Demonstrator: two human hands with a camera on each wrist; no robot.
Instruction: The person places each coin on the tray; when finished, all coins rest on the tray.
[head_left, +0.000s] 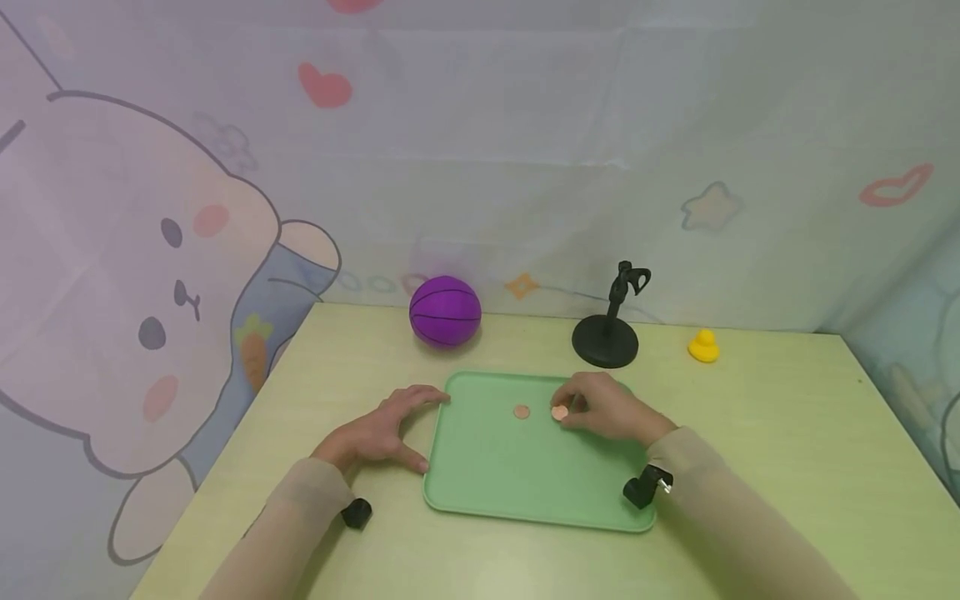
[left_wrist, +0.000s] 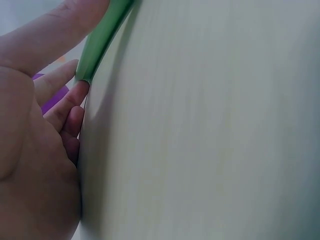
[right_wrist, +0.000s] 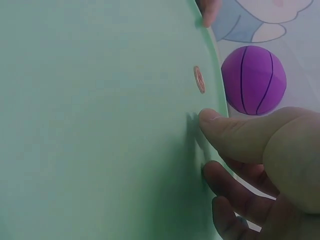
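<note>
A light green tray lies on the table, with one copper-coloured coin flat on it. Just right of that coin, my right hand pinches a second coin between thumb and fingers, close to the tray surface. In the right wrist view the thumb hides most of the held coin, while the other coin shows beyond it. My left hand is spread at the tray's left side, its fingertips touching the rim. The left wrist view shows those fingers against the tray's edge.
Behind the tray stand a purple ball with black lines, a black stand on a round base, and a yellow rubber duck. A patterned cloth hangs along the table's back edge.
</note>
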